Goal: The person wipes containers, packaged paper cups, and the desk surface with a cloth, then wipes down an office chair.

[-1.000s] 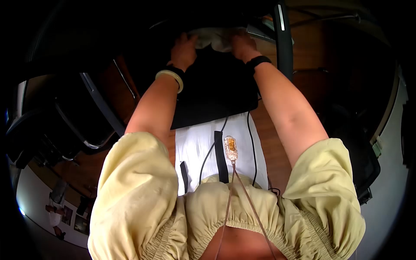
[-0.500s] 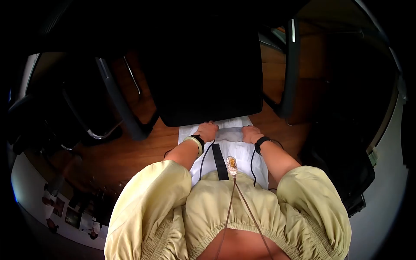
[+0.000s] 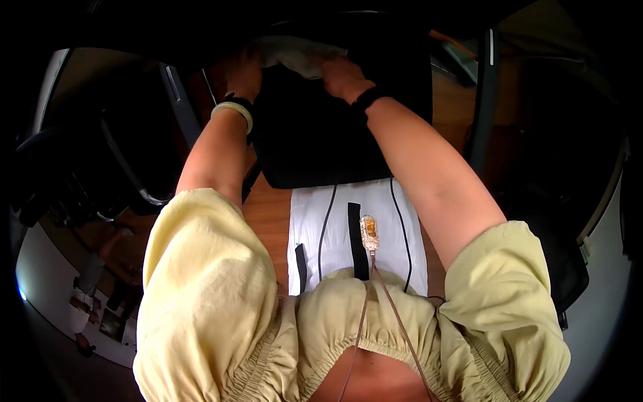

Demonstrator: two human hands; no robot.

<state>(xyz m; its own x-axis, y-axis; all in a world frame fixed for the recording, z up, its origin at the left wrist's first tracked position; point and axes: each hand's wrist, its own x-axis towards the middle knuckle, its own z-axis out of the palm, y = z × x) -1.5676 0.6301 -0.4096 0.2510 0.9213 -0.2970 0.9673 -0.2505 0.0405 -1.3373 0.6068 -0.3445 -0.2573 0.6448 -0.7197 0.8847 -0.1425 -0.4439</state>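
Note:
A thin, pale grey cloth [image 3: 295,55] is stretched between my two hands near the top of the head view, over the dark surface of a black chair [image 3: 328,144]. My left hand [image 3: 244,75] is in deep shadow at the cloth's left end, its fingers closed on the edge. At the right end, my right hand [image 3: 343,77] grips the cloth with curled fingers. Both arms reach far forward. The cloth's far side fades into darkness, and whether it touches the chair cannot be made out.
Armrests stand on the left [image 3: 177,94] and right [image 3: 483,100] of the chair. White trousers [image 3: 308,214] with dark straps and thin cords show below it. A pendant [image 3: 370,233] hangs at my chest. Wooden floor [image 3: 274,191] shows around the chair, with more dark chairs [image 3: 114,154] at left.
Both hands have moved forward from near my lap to well over the black chair, carrying the cloth with them. The arms are now stretched out.

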